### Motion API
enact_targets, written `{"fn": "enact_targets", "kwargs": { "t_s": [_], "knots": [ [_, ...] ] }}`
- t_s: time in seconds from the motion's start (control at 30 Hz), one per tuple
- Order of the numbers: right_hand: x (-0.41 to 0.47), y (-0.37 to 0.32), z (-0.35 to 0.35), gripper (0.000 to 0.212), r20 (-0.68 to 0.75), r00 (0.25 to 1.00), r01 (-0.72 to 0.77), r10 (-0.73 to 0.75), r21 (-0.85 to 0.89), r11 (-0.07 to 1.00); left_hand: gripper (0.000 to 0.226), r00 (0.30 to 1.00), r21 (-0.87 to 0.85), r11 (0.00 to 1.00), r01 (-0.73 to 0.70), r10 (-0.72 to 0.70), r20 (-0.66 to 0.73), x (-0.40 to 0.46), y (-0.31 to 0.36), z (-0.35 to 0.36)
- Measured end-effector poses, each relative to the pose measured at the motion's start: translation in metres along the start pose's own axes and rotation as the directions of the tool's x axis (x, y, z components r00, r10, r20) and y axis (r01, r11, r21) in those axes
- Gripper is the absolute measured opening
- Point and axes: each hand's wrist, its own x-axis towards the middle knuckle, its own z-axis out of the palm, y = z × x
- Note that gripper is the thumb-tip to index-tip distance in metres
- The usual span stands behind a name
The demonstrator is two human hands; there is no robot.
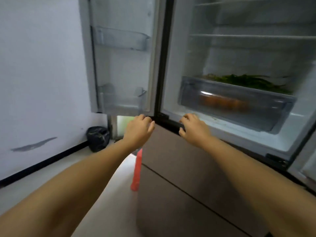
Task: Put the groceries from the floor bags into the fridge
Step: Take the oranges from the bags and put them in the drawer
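Observation:
The fridge [179,168] stands open ahead of me, its left door [119,65] swung wide. A clear drawer [236,103] inside is pulled partly out and holds orange produce. Green vegetables [248,82] lie on top of it at the back. My left hand [139,130] hovers by the bottom corner of the open door, fingers loosely curled and holding nothing. My right hand [193,128] rests with curled fingers on the black front edge of the fridge compartment, below the drawer. No floor bags of groceries are clearly in view.
A black bag [98,138] sits on the floor against the white wall at the left. A red upright object [137,170] stands beside the fridge's lower brown front. The door shelves [121,38] hold nothing. Pale floor lies at the lower left.

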Motion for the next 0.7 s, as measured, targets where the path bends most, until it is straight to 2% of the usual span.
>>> {"fn": "enact_targets", "kwargs": {
  "t_s": [0.07, 0.2, 0.37, 0.53, 0.7],
  "knots": [
    [-0.004, -0.053, 0.012, 0.041, 0.076, 0.994, 0.071, -0.077, 0.074, 0.995, 0.031, 0.995, 0.008, 0.995, 0.102, -0.102, 0.005, -0.045, -0.041, -0.023],
    [-0.024, -0.179, 0.038, 0.043, 0.163, 0.957, 0.214, -0.241, 0.168, 0.962, 0.029, 0.953, 0.09, 0.949, 0.302, -0.301, -0.021, -0.143, -0.117, -0.077],
    [-0.067, -0.345, 0.054, 0.047, 0.221, 0.838, 0.451, -0.499, 0.234, 0.861, 0.037, 0.863, 0.216, 0.835, 0.505, -0.496, -0.099, -0.286, -0.198, -0.168],
    [-0.131, -0.513, 0.058, 0.046, 0.258, 0.744, 0.517, -0.617, 0.362, 0.775, 0.036, 0.713, 0.276, 0.663, 0.696, -0.685, -0.151, -0.459, -0.266, -0.283],
    [-0.216, -0.676, 0.058, 0.047, 0.314, 0.644, 0.574, -0.697, 0.405, 0.712, 0.036, 0.529, 0.299, 0.455, 0.839, -0.812, -0.247, -0.616, -0.318, -0.399]
  ]
}}
